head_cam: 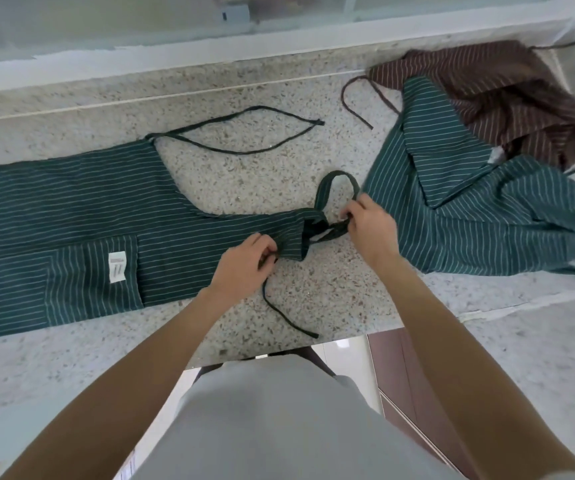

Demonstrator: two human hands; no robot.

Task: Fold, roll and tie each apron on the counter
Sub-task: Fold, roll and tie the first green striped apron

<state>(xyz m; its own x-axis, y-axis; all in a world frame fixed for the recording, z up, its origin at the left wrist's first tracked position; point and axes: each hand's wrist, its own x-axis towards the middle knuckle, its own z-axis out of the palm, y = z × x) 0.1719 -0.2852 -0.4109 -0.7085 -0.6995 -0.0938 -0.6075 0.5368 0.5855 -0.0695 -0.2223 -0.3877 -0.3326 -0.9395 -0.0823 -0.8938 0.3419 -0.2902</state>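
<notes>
Left hand [244, 263] pinches green apron [71, 216] bib edge, fingers curled — right hand [370, 223] grips neck strap [334, 188].

A dark green apron [71, 216] with thin white stripes lies folded lengthwise across the left and centre of the frame, pocket with a white label facing up, its neck loop at centre. At right, a lighter green striped apron [469, 209] lies crumpled, overlapping a brown striped apron [507, 98] at upper right.
</notes>
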